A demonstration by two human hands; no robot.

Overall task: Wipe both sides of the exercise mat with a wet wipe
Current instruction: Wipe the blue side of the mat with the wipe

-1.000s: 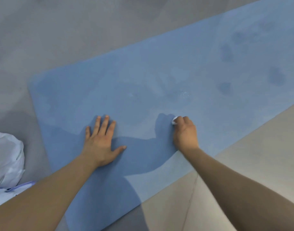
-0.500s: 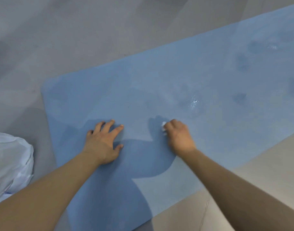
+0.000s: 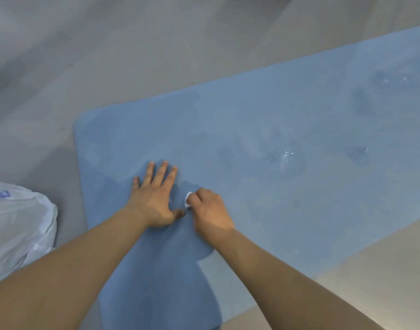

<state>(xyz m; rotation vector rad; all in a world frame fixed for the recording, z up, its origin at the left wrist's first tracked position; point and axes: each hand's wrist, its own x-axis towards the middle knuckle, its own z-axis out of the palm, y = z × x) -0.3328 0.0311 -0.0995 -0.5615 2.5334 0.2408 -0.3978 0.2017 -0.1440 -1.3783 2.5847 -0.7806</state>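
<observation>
Wiping the upper face of the mat is the step I read here, with the flip to the other side not yet begun. Starting at the far left, a white plastic bag (image 3: pixel 18 225) sits on the grey floor (image 3: pixel 109 55), just beside the mat's short end and out of my way. Next comes the exercise mat (image 3: pixel 263 120), blue, lying flat on the floor and running off to the right, with one rounded corner in view at its left end. My left hand (image 3: pixel 154 196) lies flat on it near that end, fingers straight and spread, palm down, holding nothing; I judge it is bracing the mat. Just beside it, nearly touching its thumb, my right hand (image 3: pixel 210 211) has its fingers curled around a bunched wet wipe (image 3: pixel 188 199), only a white edge of which shows past the knuckles. Further right, wet patches and a few glints (image 3: pixel 285 154) show on the surface. I judge the strip under and left of my hands is what remains on this face, so the next move calls for lifting the bracing hand clear and carrying the wipe across to the left edge.
</observation>
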